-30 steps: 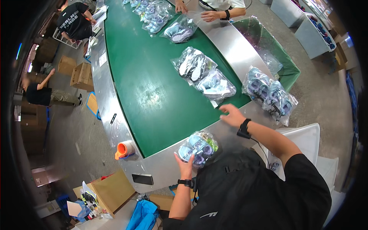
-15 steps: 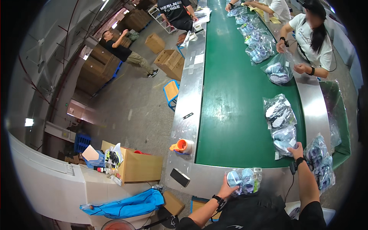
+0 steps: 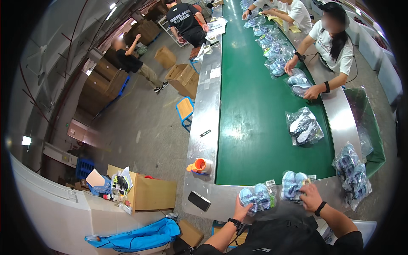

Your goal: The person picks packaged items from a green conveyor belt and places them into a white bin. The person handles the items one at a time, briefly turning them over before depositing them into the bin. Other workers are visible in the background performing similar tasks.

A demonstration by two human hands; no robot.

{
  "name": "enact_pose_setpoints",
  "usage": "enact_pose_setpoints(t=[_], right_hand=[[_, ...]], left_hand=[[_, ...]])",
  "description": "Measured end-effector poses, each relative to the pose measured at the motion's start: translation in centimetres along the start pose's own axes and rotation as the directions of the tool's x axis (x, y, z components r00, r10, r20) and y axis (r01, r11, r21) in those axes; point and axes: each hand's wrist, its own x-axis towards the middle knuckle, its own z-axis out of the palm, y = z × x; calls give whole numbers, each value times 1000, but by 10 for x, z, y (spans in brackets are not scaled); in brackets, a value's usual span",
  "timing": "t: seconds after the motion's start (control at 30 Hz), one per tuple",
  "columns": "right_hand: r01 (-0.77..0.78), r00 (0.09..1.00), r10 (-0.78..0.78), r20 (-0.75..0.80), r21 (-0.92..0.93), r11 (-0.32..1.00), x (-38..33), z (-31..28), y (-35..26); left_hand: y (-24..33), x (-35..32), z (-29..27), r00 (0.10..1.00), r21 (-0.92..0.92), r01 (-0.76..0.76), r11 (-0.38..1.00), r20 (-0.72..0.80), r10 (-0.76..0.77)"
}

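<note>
At the near metal end of the green conveyor belt [image 3: 255,123], my left hand [image 3: 243,210] grips a clear bag of pale blue shoes [image 3: 256,196]. My right hand [image 3: 309,196] rests on a second clear bag of blue shoes [image 3: 292,185] lying on the metal edge just to the right. Both wrists wear dark bands. A further bagged pair [image 3: 304,126] lies on the belt beyond, and a pile of bagged pairs [image 3: 352,172] sits on the right rail beside my right arm.
An orange tape roll [image 3: 199,165] and a black phone [image 3: 199,200] lie on the left metal rail. A person in white [image 3: 331,46] handles bags at the right of the belt; others work farther along. Cardboard boxes [image 3: 148,193] and a blue stool [image 3: 185,109] stand on the floor left.
The view has swung left and steadied. My right hand has come back from the pile at the right rail and now lies on a second bag beside the one in my left hand.
</note>
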Motion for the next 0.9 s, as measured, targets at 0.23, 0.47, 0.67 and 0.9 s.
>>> enact_pose_setpoints(t=[0.23,0.47,0.67,0.9], right_hand=[[-483,824,533,-190,257,837,-32,44,-4],[-663,664,748,0,463,589,-26,107,13],[-705,573,805,152,592,390,-1,112,3],[-451,628,750,205,882,137,-4,85,9]], left_hand=[[11,-8,10,1000,76,-15,997,-5,16],[-1,14,20,993,168,-66,984,104,48],[13,17,38,980,27,-32,999,199,26],[67,11,41,939,-4,242,970,254,-233]])
